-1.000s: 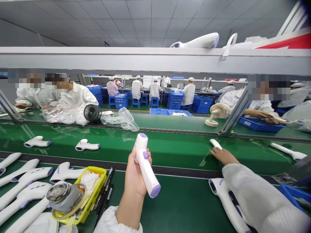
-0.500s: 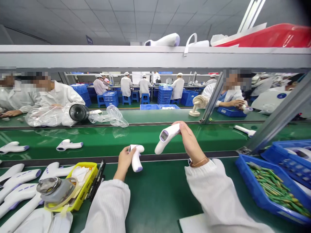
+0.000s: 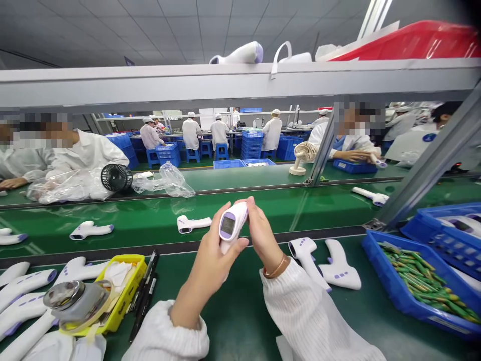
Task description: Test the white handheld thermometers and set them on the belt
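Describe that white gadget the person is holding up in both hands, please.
The handheld thermometer is a white, glossy, plastic-looking device with a purple-rimmed face around a small grey screen that is turned toward the camera. It is held above the green bench, head uppermost. The left hand wraps its lower part, hiding the handle, while the right hand touches its head from the right side.

Green counter [image 3: 233,321], near side: yellow tray [image 3: 124,296], black pens [image 3: 145,296] beside it, row of white thermometers [image 3: 22,296] at left, two thermometers [image 3: 323,260] at right, blue bin [image 3: 391,296] of green parts. Conveyor belt [image 3: 150,220] beyond: single thermometers [image 3: 193,223], well apart.
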`<state>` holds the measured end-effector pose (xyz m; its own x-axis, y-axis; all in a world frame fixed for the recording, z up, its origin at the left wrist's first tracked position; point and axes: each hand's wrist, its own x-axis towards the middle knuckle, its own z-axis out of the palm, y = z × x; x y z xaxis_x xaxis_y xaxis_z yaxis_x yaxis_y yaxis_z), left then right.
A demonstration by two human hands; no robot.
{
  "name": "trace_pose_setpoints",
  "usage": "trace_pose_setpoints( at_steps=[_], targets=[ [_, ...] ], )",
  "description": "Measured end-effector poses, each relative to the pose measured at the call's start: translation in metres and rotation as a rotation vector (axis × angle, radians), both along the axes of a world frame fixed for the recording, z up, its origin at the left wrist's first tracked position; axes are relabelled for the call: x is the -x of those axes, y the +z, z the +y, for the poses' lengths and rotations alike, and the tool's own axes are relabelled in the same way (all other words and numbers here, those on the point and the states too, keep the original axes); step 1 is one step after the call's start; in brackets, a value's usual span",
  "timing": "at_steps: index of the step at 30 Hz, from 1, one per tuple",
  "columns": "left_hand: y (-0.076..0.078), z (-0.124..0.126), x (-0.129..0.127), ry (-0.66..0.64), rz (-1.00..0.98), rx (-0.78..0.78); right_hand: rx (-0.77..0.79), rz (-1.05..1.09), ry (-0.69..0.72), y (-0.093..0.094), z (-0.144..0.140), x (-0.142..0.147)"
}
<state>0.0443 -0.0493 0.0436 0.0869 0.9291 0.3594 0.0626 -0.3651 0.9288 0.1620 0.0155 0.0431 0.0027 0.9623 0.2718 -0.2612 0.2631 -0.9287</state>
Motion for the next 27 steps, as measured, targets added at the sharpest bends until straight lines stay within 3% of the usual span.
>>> trace_pose_setpoints(
  at_steps=[3, 7, 12, 19, 27],
  targets=[
    [0.006, -0.011, -0.011, 0.219, 0.075, -0.084, -0.049, 0.128, 0.115, -0.001, -0.003, 0.006],
    [0.009, -0.015, -0.014, 0.243, -0.030, -0.063, -0.081, 0.336, 0.359, 0.001, -0.007, 0.010],
    [0.015, -0.024, -0.015, 0.260, -0.044, -0.067, -0.043, 0.474, 0.508, 0.004, -0.013, 0.011],
    [0.020, -0.031, -0.017, 0.254, 0.028, -0.114, -0.028, 0.557, 0.530, 0.006, -0.018, 0.011],
    [0.021, -0.031, -0.016, 0.251, -0.021, -0.092, -0.011, 0.565, 0.553, 0.005, -0.017, 0.011]
  ],
)
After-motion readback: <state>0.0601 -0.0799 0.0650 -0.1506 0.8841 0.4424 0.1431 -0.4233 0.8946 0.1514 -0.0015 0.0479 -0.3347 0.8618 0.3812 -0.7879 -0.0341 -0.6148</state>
